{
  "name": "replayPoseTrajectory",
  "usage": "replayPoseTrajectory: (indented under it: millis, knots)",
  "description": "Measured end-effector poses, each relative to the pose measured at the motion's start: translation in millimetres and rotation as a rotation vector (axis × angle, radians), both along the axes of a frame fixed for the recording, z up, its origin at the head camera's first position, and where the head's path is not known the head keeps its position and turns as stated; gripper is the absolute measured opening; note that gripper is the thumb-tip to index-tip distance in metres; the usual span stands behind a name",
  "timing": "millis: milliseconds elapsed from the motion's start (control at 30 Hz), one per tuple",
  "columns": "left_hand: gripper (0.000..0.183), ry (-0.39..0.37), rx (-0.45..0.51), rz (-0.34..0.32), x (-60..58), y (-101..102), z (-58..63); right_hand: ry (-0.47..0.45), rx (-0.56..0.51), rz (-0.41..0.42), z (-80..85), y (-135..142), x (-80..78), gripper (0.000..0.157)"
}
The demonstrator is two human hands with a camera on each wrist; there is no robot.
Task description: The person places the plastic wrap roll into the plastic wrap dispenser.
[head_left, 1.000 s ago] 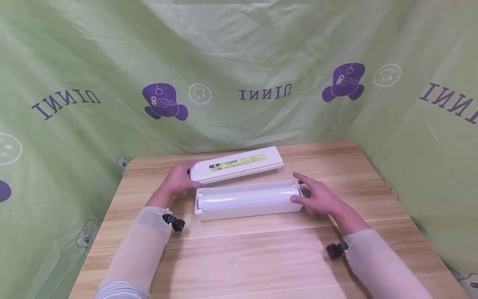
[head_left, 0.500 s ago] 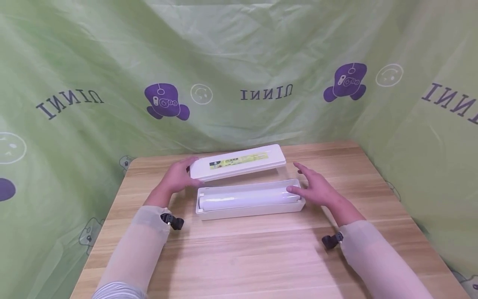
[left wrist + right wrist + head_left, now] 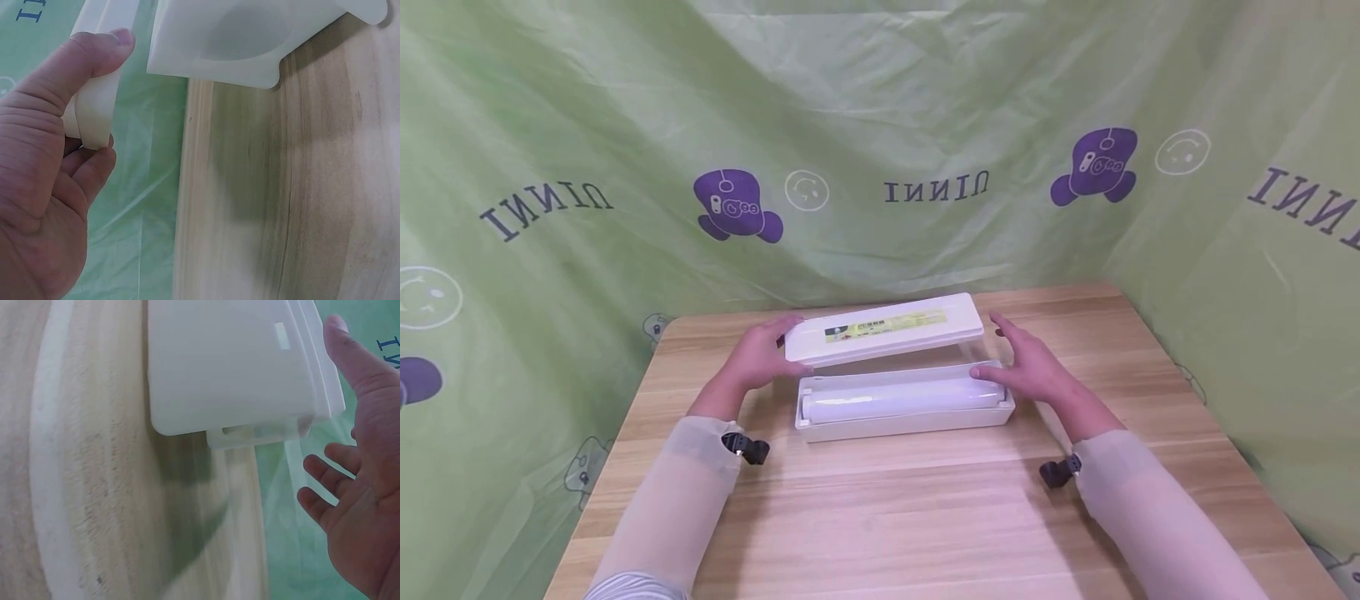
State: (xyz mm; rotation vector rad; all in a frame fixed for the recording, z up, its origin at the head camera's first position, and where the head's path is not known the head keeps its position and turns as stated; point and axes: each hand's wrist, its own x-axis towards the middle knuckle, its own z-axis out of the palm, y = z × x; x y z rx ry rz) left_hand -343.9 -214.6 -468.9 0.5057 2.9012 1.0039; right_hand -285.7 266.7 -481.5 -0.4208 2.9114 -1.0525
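Observation:
My left hand (image 3: 761,354) grips the left end of a long white lid (image 3: 958,312) with a yellow-green label. In the left wrist view its thumb lies along one edge of the lid, with fingers curled under the other. The lid is raised and tilted above the table, behind an uncovered white box (image 3: 902,425). Inside the box lies a roll of glossy white film (image 3: 887,400). My right hand (image 3: 1037,367) is spread at the right ends of lid and box. In the right wrist view its fingers (image 3: 328,478) stand apart from the white plastic.
The box stands on a wood-grain table (image 3: 880,517), whose back edge lies close behind the lid. A green printed curtain (image 3: 865,100) hangs behind and at both sides. Small black cameras (image 3: 747,448) are strapped at both wrists.
My left hand has lifted the lid's right end slightly and shifted it a little to the right. My right hand has moved left and back from the box's right end towards the lid.

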Motion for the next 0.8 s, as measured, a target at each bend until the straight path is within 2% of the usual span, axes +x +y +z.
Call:
replayPoseTrajectory:
  millis: [433, 800]
  knots:
    - [0.099, 0.036, -0.001, -0.059, 4.9, 1, -1.7, -0.034, 0.002, -0.033, 3.2, -9, -9.0, 0.125]
    - [0.102, 0.052, -0.021, -0.086, 9.7, 7, -0.2, -0.063, 0.002, -0.045, 4.5, -11, -17.0, 0.135]
